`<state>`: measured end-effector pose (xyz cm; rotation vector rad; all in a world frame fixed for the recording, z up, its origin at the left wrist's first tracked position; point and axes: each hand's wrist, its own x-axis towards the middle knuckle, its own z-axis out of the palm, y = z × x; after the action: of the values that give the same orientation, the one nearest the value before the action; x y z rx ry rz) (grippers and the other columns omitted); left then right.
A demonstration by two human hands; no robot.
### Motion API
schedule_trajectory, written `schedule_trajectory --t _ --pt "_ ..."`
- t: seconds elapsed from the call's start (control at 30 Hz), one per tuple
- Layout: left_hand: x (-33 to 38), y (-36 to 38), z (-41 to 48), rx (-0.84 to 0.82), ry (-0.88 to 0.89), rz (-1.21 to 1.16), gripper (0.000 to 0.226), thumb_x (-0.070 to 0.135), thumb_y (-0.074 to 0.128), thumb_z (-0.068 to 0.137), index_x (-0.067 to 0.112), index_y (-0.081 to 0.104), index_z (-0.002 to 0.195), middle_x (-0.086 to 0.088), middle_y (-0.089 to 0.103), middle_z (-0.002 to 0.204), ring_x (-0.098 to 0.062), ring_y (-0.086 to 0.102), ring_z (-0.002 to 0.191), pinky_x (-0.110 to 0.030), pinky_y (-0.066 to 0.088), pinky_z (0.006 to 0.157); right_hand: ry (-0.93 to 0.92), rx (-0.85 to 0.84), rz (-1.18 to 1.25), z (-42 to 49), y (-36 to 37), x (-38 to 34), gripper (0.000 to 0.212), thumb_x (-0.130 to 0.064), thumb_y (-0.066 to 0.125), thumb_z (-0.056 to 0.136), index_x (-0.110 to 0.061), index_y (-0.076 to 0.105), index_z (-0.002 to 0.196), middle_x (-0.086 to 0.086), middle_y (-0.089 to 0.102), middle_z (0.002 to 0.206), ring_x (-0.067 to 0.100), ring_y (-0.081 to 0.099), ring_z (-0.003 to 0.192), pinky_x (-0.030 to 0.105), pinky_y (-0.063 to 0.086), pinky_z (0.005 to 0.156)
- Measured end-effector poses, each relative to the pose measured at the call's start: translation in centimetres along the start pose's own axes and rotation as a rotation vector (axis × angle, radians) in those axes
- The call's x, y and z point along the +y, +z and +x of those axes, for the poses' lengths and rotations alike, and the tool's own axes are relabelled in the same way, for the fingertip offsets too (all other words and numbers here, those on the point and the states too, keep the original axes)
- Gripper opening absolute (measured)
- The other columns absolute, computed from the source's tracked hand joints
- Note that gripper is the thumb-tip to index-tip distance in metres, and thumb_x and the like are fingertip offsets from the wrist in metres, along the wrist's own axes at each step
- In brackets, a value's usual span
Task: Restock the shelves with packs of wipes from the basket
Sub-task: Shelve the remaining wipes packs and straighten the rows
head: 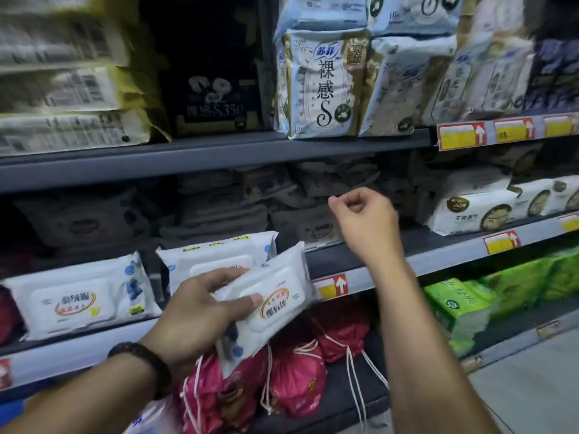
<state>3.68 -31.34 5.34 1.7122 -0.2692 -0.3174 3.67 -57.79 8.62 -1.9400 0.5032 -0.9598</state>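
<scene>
The left hand [194, 311] grips a white pack of wipes [275, 302], tilted, thumb across its lid. Just beyond its fingers a second pack [213, 255] lies on the shelf [438, 258], and a third pack [78, 296] lies farther to its left. The right hand [363, 220] is raised, fingers curled in, seemingly holding nothing — dim packs [313, 227] crowd behind it. Pink drawstring bags [297, 377] sit below both hands.
</scene>
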Motion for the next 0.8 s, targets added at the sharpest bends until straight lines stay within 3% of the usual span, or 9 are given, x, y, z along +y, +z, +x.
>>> schedule_trajectory --t 0.1,0.2,0.27,0.33,0.47,0.57,0.67,0.73,0.8 --pt "0.0 -0.2 -0.4 -0.05 -0.051 -0.137 0.033 0.006 0.074 0.093 0.012 0.073 0.125 -0.02 0.08 0.11 -0.052 0.07 0.111 -0.07 0.05 0.098 0.037 -0.287 0.063 -1.2 -2.4 -1.8 0.035 -0.046 0.078 0.086 -0.016 0.065 0.071 0.002 0.073 0.064 0.024 0.073 0.062 0.032 0.051 0.059" --pt "-0.3 0.0 -1.3 -0.036 -0.083 -0.339 0.033 0.007 0.066 0.098 0.009 0.069 0.131 -0.022 0.077 0.118 -0.046 0.069 0.118 -0.07 0.044 0.11 0.27 -0.646 -0.072 -3.9 -4.0 -3.7 0.043 -0.052 0.07 0.096 -0.01 0.061 0.091 0.012 0.069 0.067 0.026 0.066 0.051 0.023 0.036 0.047" --pt "0.0 0.9 -2.1 -0.04 -0.09 -0.482 0.035 0.009 0.063 0.099 0.01 0.066 0.134 -0.022 0.076 0.121 -0.045 0.069 0.119 -0.066 0.047 0.11 0.43 -0.831 -0.142 -6.0 -4.4 -4.8 0.061 -0.067 0.063 0.093 -0.007 0.06 0.105 0.017 0.071 0.076 0.029 0.069 0.056 0.025 0.044 0.049" --pt "0.3 2.2 -2.8 -0.065 -0.082 -0.535 0.038 0.008 0.065 0.097 0.011 0.064 0.135 -0.02 0.076 0.122 -0.042 0.071 0.116 -0.058 0.054 0.103 0.425 -0.921 -0.116 -7.7 -4.0 -5.4 0.062 -0.073 0.064 0.088 -0.016 0.066 0.111 0.014 0.075 0.089 0.031 0.074 0.067 0.031 0.056 0.056" --pt "1.2 3.5 -3.4 -0.133 -0.058 -0.35 0.054 0.014 0.078 0.076 0.016 0.066 0.129 -0.01 0.08 0.114 -0.03 0.076 0.096 -0.039 0.056 0.078 0.242 -0.763 -0.018 -9.1 -2.6 -5.0 0.05 -0.059 0.087 0.073 -0.022 0.076 0.105 -0.003 0.078 0.088 0.017 0.074 0.071 0.039 0.064 0.071" --pt "2.5 3.2 -3.3 -0.181 -0.068 -0.319 0.034 0.026 0.083 0.07 0.024 0.07 0.102 -0.006 0.078 0.104 -0.028 0.069 0.086 -0.046 0.051 0.086 0.084 -0.701 -0.129 -8.9 -2.6 -4.4 0.064 -0.045 0.091 0.048 -0.022 0.073 0.105 -0.007 0.08 0.096 0.015 0.077 0.091 0.043 0.064 0.088" --pt "3.2 3.5 -2.7 -0.112 -0.017 -0.241 0.018 0.028 0.074 0.095 0.027 0.074 0.113 -0.013 0.08 0.109 -0.038 0.076 0.095 -0.059 0.06 0.088 -0.182 -0.665 -0.384 -9.3 -2.8 -4.6 0.056 -0.034 0.09 0.056 -0.026 0.068 0.107 -0.005 0.072 0.095 0.017 0.068 0.093 0.033 0.059 0.082" --pt "3.3 3.9 -2.4 -0.029 0.028 -0.22 0.014 0.023 0.067 0.103 0.023 0.074 0.115 -0.017 0.079 0.107 -0.044 0.077 0.099 -0.066 0.062 0.08 -0.244 -0.607 -0.425 -9.3 -2.7 -4.6 0.07 -0.038 0.091 0.056 -0.036 0.066 0.12 -0.005 0.063 0.109 0.018 0.063 0.105 0.028 0.054 0.087" --pt "3.3 4.0 -1.8 0.065 0.086 -0.228 0.015 0.021 0.06 0.107 0.019 0.073 0.114 -0.018 0.08 0.103 -0.044 0.077 0.094 -0.067 0.062 0.078 -0.145 -0.524 -0.36 -9.1 -2.7 -4.4 0.103 -0.043 0.098 0.051 -0.04 0.053 0.144 -0.005 0.048 0.128 0.018 0.058 0.119 0.03 0.052 0.101"
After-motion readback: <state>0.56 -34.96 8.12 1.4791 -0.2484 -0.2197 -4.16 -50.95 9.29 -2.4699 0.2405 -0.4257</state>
